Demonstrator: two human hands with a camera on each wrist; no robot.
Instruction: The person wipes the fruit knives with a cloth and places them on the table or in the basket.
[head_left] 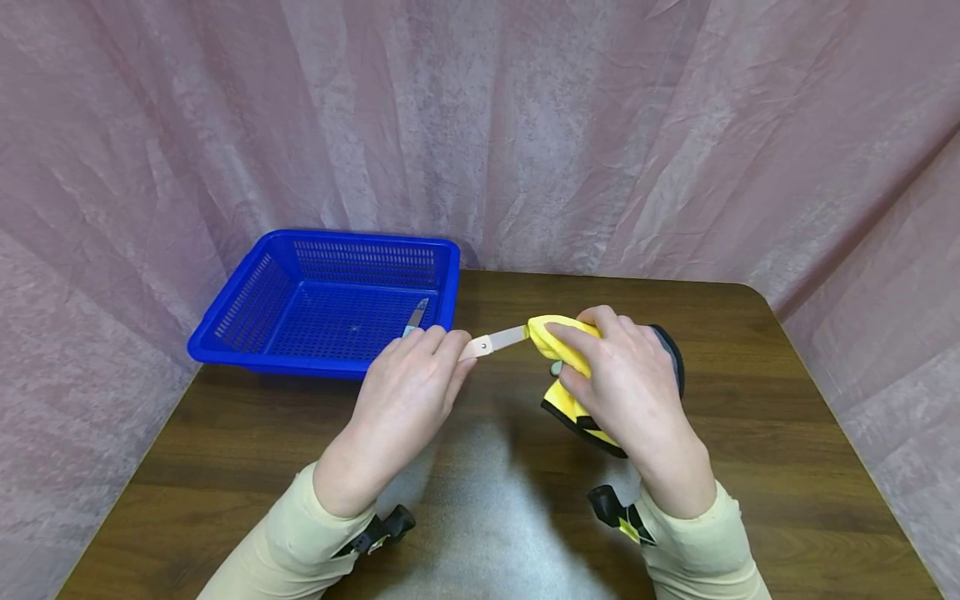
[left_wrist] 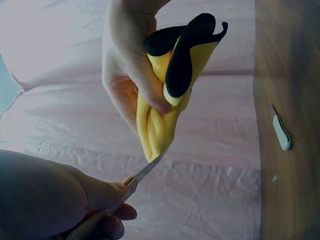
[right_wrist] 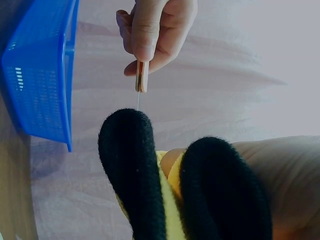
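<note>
In the head view my left hand (head_left: 408,385) grips the pale handle of a folding knife (head_left: 482,347), its blade pointing right. My right hand (head_left: 628,379) pinches a folded yellow cloth (head_left: 553,333) with black edging around the blade's tip end. Seen from the left wrist, the bare part of the blade (left_wrist: 148,169) runs from the handle up into the cloth (left_wrist: 159,131). From the right wrist, the black cloth edging (right_wrist: 129,165) hides most of the blade, and my left thumb lies along the handle (right_wrist: 142,76).
A blue plastic basket (head_left: 322,364) stands at the back left, with another knife (head_left: 417,313) inside. On the wooden table (head_left: 750,433) lies a knife with a pale green handle (left_wrist: 282,134), mostly hidden under the cloth in the head view. A pink curtain (head_left: 525,150) hangs behind.
</note>
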